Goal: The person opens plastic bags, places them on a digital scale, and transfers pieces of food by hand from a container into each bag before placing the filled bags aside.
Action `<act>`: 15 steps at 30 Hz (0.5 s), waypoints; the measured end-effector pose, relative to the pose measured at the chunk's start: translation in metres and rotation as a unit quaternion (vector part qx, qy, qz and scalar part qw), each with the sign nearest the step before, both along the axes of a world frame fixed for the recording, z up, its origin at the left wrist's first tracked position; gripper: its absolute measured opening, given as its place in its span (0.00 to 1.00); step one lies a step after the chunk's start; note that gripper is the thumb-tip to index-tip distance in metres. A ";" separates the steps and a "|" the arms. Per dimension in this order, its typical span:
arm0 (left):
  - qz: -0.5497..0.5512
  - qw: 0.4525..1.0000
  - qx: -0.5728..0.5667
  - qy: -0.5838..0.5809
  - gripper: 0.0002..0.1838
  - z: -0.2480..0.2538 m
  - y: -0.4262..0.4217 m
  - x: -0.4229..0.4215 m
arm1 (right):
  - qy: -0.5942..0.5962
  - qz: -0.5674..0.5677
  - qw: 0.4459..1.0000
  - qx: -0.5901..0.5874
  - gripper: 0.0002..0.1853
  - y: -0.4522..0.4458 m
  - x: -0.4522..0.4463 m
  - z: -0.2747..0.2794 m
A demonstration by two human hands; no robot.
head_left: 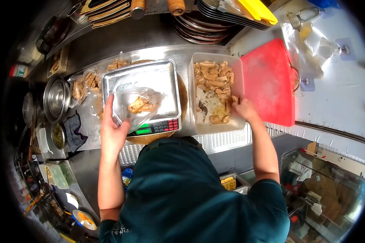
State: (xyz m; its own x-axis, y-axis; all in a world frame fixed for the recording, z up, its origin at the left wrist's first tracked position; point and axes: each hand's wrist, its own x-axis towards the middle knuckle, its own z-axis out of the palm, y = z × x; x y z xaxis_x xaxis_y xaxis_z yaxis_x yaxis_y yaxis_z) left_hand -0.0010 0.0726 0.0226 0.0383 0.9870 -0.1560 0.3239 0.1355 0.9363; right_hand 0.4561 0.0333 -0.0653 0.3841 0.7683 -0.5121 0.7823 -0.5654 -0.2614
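Left hand [116,131]: part-curled, holding plastic bag [123,108], left of centre. Right hand [245,109]: pinched on meat piece [235,98], nearer plastic tub [215,129], long axis top-to-bottom.

- Red: the cutting board [267,83] by the tub.
- Tan: the meat pieces [213,77] (glossy, too).
- Milky white: the tub [197,128].
- Silver: the scale's tray [172,87].
- Dark teal: the person's shirt [190,194].
- Green: the scale's display [143,131].

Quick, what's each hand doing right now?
Left hand: holding a clear plastic bag by its edge.
Right hand: fingers closed on a food piece in the tub.
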 end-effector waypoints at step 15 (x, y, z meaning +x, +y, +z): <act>0.007 1.000 -0.020 0.000 0.43 0.005 -0.001 0.005 | -0.085 0.005 0.996 -0.034 0.30 -0.003 -0.030 -0.105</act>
